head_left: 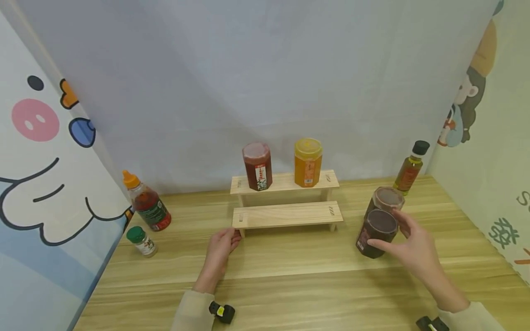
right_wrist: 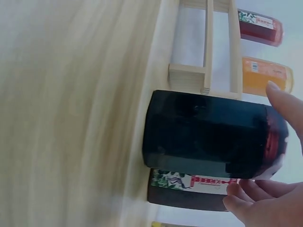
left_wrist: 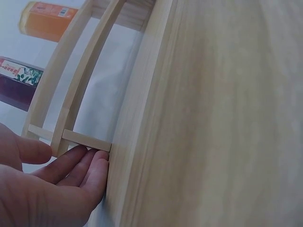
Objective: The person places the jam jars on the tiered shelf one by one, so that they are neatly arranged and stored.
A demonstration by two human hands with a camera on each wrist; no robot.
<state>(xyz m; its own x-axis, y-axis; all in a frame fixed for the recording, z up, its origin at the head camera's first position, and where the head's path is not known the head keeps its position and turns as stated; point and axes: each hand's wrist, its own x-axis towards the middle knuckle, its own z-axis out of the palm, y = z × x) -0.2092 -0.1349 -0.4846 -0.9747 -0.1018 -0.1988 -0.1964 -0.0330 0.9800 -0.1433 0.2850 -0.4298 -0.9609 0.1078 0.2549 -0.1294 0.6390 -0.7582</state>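
Observation:
My left hand (head_left: 221,248) is at the left leg of a two-step wooden rack (head_left: 285,215). In the left wrist view its fingertips (left_wrist: 97,161) touch the outer face of that leg, with the thumb by the step's end. My right hand (head_left: 414,248) is spread around the upper part of a dark jam jar (head_left: 374,236) on the table. The right wrist view shows a gap between the thumb (right_wrist: 284,101) and this jar. Its fingers reach behind the jar, near a second dark jar (right_wrist: 189,187) with a white label.
On the rack's upper step stand a red jar (head_left: 258,168) and an orange-yellow jar (head_left: 308,163). A sauce bottle (head_left: 151,207) and a green-capped shaker (head_left: 142,241) stand at left. An oil bottle (head_left: 409,170) is at the back right, near the wall.

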